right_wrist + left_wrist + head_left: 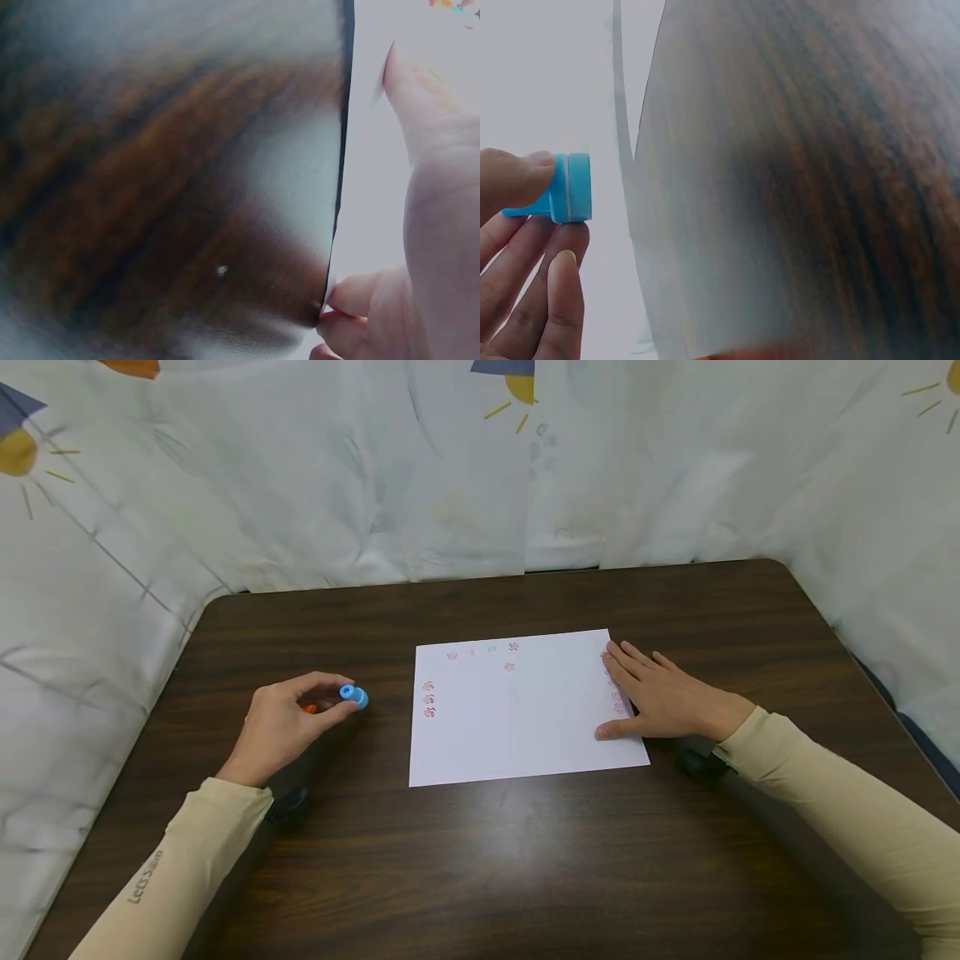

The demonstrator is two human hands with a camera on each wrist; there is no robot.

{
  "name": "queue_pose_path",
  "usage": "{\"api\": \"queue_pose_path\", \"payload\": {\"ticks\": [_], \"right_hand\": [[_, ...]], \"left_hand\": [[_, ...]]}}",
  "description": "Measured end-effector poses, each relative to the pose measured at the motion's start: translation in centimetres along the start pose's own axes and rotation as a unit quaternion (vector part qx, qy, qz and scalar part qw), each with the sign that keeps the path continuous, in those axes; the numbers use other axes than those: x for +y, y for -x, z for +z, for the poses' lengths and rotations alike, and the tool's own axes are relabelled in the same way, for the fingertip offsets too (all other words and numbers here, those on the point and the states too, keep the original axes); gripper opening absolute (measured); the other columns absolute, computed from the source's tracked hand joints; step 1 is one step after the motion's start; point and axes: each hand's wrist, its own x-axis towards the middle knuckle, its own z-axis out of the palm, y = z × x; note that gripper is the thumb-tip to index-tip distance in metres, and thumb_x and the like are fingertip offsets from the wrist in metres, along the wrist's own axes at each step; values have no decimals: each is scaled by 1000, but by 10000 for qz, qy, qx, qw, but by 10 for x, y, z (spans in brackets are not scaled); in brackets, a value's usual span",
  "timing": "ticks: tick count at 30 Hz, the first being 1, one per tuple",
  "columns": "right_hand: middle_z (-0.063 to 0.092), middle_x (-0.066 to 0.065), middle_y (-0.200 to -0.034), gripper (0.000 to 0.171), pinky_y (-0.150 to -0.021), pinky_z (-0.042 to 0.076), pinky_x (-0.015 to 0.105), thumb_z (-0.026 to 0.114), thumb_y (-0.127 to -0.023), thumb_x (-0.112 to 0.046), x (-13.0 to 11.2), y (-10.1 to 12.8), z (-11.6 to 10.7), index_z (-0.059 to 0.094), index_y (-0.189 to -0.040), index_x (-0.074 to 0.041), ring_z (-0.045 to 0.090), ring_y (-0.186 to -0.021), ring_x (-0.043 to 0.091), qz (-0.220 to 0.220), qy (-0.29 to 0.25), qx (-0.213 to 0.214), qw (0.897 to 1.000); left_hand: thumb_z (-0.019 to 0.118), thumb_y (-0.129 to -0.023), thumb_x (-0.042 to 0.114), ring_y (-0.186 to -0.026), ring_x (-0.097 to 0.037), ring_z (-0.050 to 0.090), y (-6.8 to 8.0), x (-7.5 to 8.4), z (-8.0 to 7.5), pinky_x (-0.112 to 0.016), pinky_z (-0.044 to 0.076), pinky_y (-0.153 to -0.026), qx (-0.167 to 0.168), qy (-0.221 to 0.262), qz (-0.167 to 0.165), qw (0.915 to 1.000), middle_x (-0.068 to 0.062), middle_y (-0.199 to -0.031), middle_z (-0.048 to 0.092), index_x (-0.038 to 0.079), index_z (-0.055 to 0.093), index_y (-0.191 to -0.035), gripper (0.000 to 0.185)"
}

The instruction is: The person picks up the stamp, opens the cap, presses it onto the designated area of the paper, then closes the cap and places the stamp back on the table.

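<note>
The blue cylinder [354,696] looks like smooth plastic with a soft sheen. The sheet [487,739] is matt paper, smooth across its face. The tabletop [510,877] shows wood grain (real timber or laminate, I cannot tell) and is glossy enough to reflect light. The 2 sleeves [180,868] are matt cloth; the backdrop [300,485] is thin, creased sheeting.
</note>
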Motion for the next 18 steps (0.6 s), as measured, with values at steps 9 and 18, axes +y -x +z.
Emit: {"api": "queue_pose_path", "payload": {"ticks": [9,18], "right_hand": [[7,21,-175,122,-127,10,73,61,-85,-80,0,1,0,15,-164,0,7,-162,45,17,-13,-6,10000],[7,21,-175,123,-127,9,73,64,-83,-79,1,2,-3,15,-164,0,7,-162,45,40,-76,-18,10000]], "left_hand": [[86,-87,23,-77,15,60,-2,5,1,-4,49,-70,71,147,-5,9999,-8,-103,81,18,77,-116,32],[85,-88,22,-79,12,64,-11,13,3,-1,51,-77,189,695,67,9974,-10,-106,80,16,77,-120,34]]}}
